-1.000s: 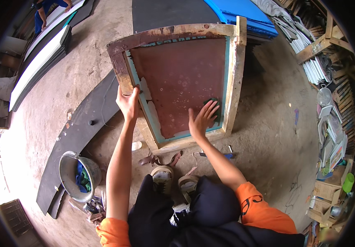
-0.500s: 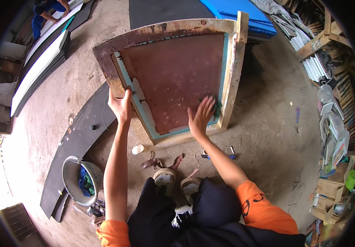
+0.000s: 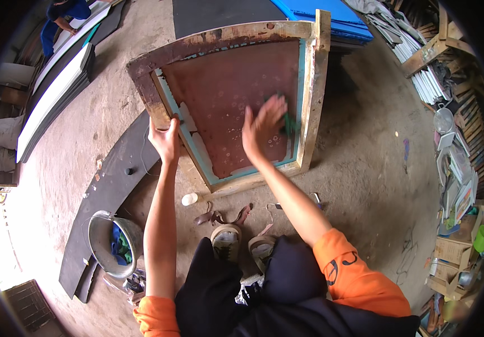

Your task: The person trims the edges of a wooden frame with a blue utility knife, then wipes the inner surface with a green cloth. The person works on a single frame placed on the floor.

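Observation:
A screen-printing frame (image 3: 316,84) of worn wood stands tilted in front of me, with reddish-brown mesh (image 3: 208,84) and light-blue tape along the inner edges. My left hand (image 3: 165,137) is closed round the frame's left side, thumb on the front. Flat against the right part of the mesh, my right hand (image 3: 265,122) presses a green cloth (image 3: 290,124) that shows past its fingers. Motion smears those fingers a little. Pale spots and small rings mark the mesh beside the hand.
A metal bucket (image 3: 97,247) with blue and green cloths stands at the left on a dark sheet (image 3: 104,174). By my shoes lie a white container (image 3: 189,199) and brown strips (image 3: 219,216). Blue sheets (image 3: 332,22) are stacked behind; another person (image 3: 56,22) works far left.
My right hand has moved up and slightly left over the mesh, carrying the green cloth. My left hand keeps its grip on the frame.

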Motion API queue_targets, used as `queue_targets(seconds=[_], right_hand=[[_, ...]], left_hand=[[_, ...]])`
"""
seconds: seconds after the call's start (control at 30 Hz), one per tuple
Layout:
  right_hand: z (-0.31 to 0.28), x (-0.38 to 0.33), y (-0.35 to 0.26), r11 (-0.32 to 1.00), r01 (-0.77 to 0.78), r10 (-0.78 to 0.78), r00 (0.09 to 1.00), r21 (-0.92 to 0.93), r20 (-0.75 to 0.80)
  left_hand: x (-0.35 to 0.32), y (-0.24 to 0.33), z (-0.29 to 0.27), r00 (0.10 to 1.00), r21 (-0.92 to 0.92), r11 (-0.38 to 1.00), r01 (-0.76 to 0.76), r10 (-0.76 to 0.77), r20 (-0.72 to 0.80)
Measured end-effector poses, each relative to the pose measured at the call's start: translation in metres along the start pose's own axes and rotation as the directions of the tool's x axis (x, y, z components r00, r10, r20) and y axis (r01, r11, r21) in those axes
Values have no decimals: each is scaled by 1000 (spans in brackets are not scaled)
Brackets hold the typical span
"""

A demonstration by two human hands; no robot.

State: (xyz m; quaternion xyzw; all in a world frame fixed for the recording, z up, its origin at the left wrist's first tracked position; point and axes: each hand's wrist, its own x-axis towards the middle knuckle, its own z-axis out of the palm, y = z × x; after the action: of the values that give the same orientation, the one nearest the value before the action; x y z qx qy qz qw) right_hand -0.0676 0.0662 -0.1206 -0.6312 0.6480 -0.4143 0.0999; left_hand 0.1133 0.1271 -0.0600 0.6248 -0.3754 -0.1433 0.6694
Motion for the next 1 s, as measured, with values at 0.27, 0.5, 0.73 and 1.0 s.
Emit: queue_targets(seconds=[0.27, 0.5, 0.73, 1.0], right_hand=[[12, -34, 3, 994, 113, -112, 991, -6, 76], [21, 23, -46, 989, 136, -138, 989, -54, -43], [-9, -91, 86, 866, 493, -405, 790, -84, 460], [-4, 91, -18, 786, 594, -604, 797, -171, -13]], left_hand=[[9, -7, -5, 1000, 60, 998, -16, 17, -8], [14, -13, 1, 1000, 56, 998, -7, 8, -24], [10, -4, 7, 999, 79, 996, 28, -27, -20], [10, -8, 6, 999, 61, 997, 39, -39, -10]])
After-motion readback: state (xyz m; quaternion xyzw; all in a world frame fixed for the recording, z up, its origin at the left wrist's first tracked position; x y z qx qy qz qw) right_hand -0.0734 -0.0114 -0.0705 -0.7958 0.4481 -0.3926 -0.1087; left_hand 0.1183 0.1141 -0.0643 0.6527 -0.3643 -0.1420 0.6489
